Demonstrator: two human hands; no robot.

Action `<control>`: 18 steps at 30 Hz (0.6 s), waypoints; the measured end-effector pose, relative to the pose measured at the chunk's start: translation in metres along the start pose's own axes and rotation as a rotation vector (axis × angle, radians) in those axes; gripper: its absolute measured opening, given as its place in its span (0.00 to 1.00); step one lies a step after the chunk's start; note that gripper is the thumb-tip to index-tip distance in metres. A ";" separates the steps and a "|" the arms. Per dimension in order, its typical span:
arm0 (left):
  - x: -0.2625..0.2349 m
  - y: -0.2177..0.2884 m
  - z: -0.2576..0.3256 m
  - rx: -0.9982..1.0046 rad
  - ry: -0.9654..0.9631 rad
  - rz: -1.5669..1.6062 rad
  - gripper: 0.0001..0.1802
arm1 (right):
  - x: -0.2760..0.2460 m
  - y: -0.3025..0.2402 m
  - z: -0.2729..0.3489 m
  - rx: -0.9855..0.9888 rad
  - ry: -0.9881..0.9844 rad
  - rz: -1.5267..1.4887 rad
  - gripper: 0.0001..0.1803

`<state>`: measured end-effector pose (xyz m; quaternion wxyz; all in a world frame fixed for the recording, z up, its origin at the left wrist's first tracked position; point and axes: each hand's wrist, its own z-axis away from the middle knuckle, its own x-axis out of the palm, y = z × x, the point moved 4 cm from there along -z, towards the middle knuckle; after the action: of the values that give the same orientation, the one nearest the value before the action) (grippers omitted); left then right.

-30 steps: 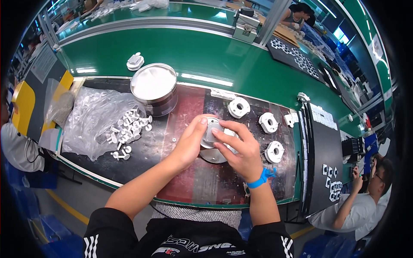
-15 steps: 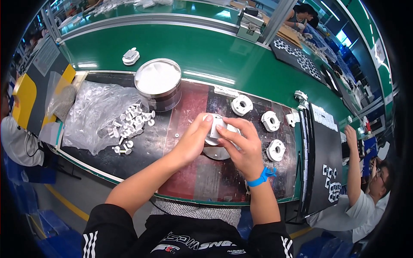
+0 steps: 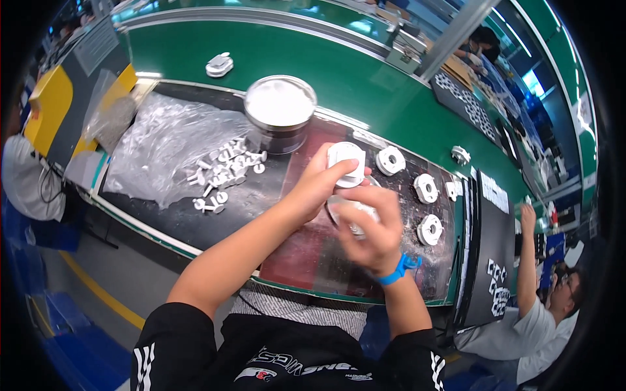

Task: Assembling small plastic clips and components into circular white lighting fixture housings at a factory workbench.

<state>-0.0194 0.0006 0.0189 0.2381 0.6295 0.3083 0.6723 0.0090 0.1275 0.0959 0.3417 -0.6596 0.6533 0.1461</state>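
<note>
My left hand (image 3: 319, 182) is closed round a white round plastic housing (image 3: 341, 155), its thumb pressed across the top. Just below and to the right, my right hand (image 3: 375, 228) is smeared by motion, so whether its fingers hold anything does not show. Partly behind those fingers is a pale round disc (image 3: 355, 212) low over the work mat. A blue band (image 3: 399, 268) circles my right wrist. Right of my hands lie three white ring-shaped parts, one (image 3: 390, 160) farthest back, another (image 3: 426, 188) in the middle and the last (image 3: 430, 230) nearest me.
Left on the bench lie a clear plastic bag (image 3: 173, 146) and a pile of white mushroom-shaped pieces (image 3: 228, 166). A large round tin (image 3: 280, 107) stands behind them. Black boards (image 3: 486, 254) stand at the right, beside a co-worker's raised arm (image 3: 527, 247).
My right hand has come off the white housing and moved down toward me. My left hand still holds the housing, now turned to show its round face. The whole view has shifted.
</note>
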 end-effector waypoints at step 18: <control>-0.030 -0.023 -0.022 -0.039 -0.027 0.205 0.21 | 0.180 0.007 -0.073 0.055 -0.533 0.197 0.09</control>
<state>-0.0399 -0.0074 -0.0190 0.1845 0.6619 0.2258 0.6906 0.0029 -0.0560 0.0316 0.5032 -0.5216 0.6054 0.3290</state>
